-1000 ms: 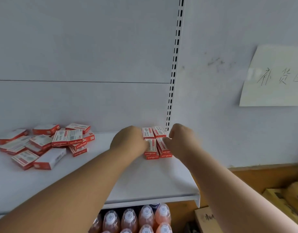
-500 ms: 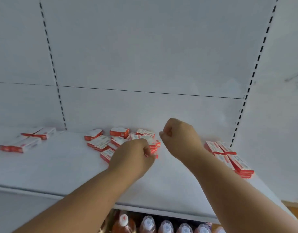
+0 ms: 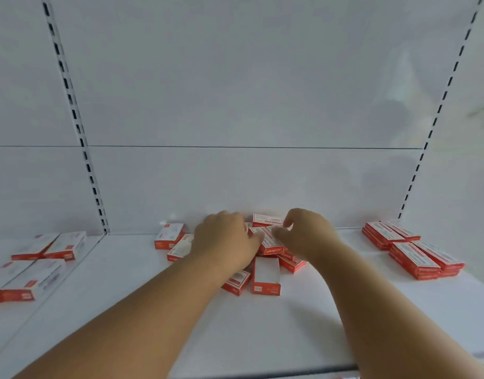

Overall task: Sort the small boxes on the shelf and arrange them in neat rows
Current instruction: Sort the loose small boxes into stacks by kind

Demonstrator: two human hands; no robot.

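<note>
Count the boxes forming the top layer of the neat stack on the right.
4: back left box, back right box, front left box, front right box. More lie beneath, partly hidden.

White shelf (image 3: 262, 329) (scattered boxes (image 3: 265, 274))

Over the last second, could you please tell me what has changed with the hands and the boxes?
Both hands left the neat stack at the right and moved left to the loose pile. The left hand and right hand now reach into the pile, fingers on its top boxes. The stack and the boxes at far left stayed put.
</note>
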